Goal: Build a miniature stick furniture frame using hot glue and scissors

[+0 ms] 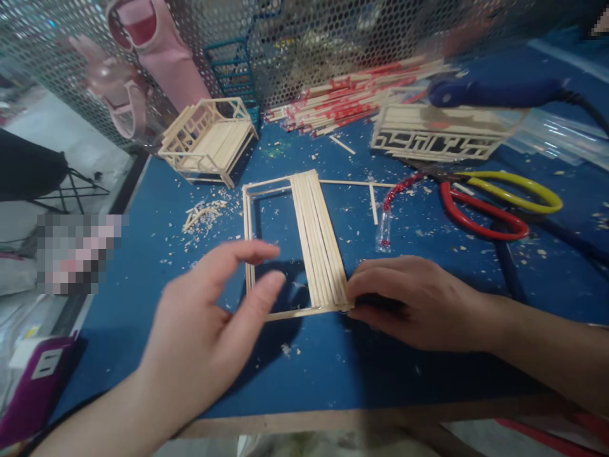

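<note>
A small wooden-stick frame (pixel 316 241) lies on the blue tabletop, several sticks laid side by side across its right part. Its left part is an open rectangle of thin sticks. My left hand (pixel 214 304) hovers over the left side with thumb and index finger apart and nothing between them. At the lower right corner of the frame, my right hand (pixel 409 298) has its fingers pinched against the ends of the sticks. The fingertips are partly hidden there. A loose thin stick (pixel 354 183) runs right from the frame's top edge.
A miniature stick bench (pixel 209 143) stands back left, another stick piece (pixel 432 136) back right. Nearby are a red-tipped stick bundle (pixel 342 95), red-and-yellow-handled scissors (pixel 485 219), a blue corded tool (pixel 495 92), a glue-like tube (pixel 392 206) and stick scraps (pixel 204 214). Perforated metal mesh (pixel 295 57) rises behind.
</note>
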Demonstrator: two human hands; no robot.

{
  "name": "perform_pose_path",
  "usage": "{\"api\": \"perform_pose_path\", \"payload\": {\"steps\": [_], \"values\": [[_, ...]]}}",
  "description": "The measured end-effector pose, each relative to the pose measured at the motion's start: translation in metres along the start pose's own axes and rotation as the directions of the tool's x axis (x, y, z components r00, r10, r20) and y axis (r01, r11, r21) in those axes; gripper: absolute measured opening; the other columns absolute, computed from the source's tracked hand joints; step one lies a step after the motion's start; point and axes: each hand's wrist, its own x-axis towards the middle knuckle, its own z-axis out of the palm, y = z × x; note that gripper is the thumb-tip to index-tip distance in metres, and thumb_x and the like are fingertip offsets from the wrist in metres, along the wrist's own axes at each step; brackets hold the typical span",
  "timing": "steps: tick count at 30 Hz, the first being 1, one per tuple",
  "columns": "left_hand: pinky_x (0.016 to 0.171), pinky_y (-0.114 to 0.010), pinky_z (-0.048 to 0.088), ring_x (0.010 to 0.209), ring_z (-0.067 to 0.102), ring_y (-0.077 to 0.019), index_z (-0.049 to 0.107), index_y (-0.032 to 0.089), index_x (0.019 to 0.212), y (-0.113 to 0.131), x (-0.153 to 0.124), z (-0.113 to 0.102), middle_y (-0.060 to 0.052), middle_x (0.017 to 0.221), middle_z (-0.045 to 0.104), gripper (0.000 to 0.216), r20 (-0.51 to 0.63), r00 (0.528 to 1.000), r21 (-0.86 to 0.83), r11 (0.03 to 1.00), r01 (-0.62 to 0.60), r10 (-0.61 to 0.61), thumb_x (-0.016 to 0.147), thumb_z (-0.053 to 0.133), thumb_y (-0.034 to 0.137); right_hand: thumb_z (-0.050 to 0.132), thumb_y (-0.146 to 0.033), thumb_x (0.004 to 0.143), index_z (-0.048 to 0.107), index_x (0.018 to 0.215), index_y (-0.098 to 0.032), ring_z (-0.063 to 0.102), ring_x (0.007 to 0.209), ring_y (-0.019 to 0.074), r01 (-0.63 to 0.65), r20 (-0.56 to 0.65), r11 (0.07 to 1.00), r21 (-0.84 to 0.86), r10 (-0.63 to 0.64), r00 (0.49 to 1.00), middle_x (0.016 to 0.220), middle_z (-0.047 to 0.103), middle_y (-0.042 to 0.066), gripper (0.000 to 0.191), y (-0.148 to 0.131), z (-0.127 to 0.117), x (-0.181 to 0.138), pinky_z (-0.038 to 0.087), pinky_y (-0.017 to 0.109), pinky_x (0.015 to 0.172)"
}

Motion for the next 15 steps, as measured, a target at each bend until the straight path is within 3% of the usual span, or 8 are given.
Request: {"api": "perform_pose_path", "payload": {"steps": [2, 4, 6, 9, 12, 15], "values": [[0.086, -0.036, 0.051, 0.100, 0.066, -0.0209, 0.058, 0.024, 0.115, 0.004, 0.009, -0.003, -0.006, 0.117, 0.067, 0.033, 0.015, 0.994, -0.196, 0.974, 0.109, -0.108, 0.083, 0.052, 0.033, 0.053, -0.014, 0.086, 0.053, 0.089, -0.019, 0.056, 0.065, 0.0105, 0.002, -0.002, 1.000, 0.003, -0.002, 1.000, 0.076, 0.062, 0.002, 0.006, 0.001, 0.000, 0.000, 0.042, 0.021, 0.058], [0.082, -0.038, 0.052, 0.107, 0.064, -0.0240, 0.050, 0.021, 0.127, 0.004, 0.020, -0.001, -0.011, 0.123, 0.064, 0.047, 0.161, 0.972, -0.303, 0.928, 0.216, -0.173, 0.082, 0.053, 0.033, 0.055, -0.015, 0.085, 0.053, 0.089, -0.019, 0.056, 0.066, 0.0111, -0.009, -0.007, 1.000, 0.006, 0.009, 1.000, 0.078, 0.063, 0.003, 0.005, 0.001, 0.001, 0.000, 0.043, 0.021, 0.058], [0.078, -0.039, 0.054, 0.106, 0.065, -0.0265, 0.042, 0.017, 0.136, 0.001, 0.031, 0.004, -0.015, 0.122, 0.064, 0.060, 0.341, 0.918, -0.257, 0.919, 0.298, -0.202, 0.080, 0.055, 0.034, 0.057, -0.017, 0.085, 0.053, 0.088, -0.019, 0.057, 0.066, 0.0115, -0.024, -0.011, 1.000, -0.001, 0.024, 1.000, 0.078, 0.063, 0.003, 0.005, 0.002, 0.001, 0.000, 0.043, 0.022, 0.058], [0.061, -0.032, 0.055, 0.082, 0.072, -0.0239, 0.025, 0.015, 0.145, 0.001, 0.043, 0.011, -0.013, 0.103, 0.073, 0.078, 0.545, 0.807, -0.132, 0.927, 0.351, -0.228, 0.077, 0.058, 0.033, 0.055, -0.018, 0.086, 0.055, 0.088, -0.019, 0.056, 0.063, 0.0111, -0.027, -0.009, 1.000, -0.012, 0.027, 1.000, 0.076, 0.064, 0.002, 0.002, 0.002, 0.003, 0.000, 0.042, 0.021, 0.055], [0.044, -0.024, 0.048, 0.057, 0.070, -0.0200, 0.026, 0.015, 0.144, 0.008, 0.052, 0.015, -0.002, 0.072, 0.075, 0.080, 0.614, 0.723, -0.020, 0.910, 0.415, -0.316, 0.073, 0.061, 0.031, 0.054, -0.016, 0.086, 0.055, 0.088, -0.019, 0.057, 0.063, 0.0110, -0.025, -0.010, 0.999, -0.026, 0.025, 1.000, 0.076, 0.065, 0.002, 0.004, 0.003, 0.003, 0.000, 0.042, 0.021, 0.056], [0.041, -0.022, 0.044, 0.053, 0.068, -0.0190, 0.042, 0.017, 0.133, 0.014, 0.057, 0.017, 0.003, 0.060, 0.072, 0.069, 0.621, 0.702, -0.008, 0.893, 0.451, -0.348, 0.069, 0.064, 0.028, 0.053, -0.015, 0.086, 0.056, 0.089, -0.019, 0.057, 0.063, 0.0112, -0.019, -0.038, 0.998, -0.065, 0.017, 0.999, 0.076, 0.064, 0.002, 0.006, 0.002, 0.004, -0.001, 0.041, 0.021, 0.055]]}}
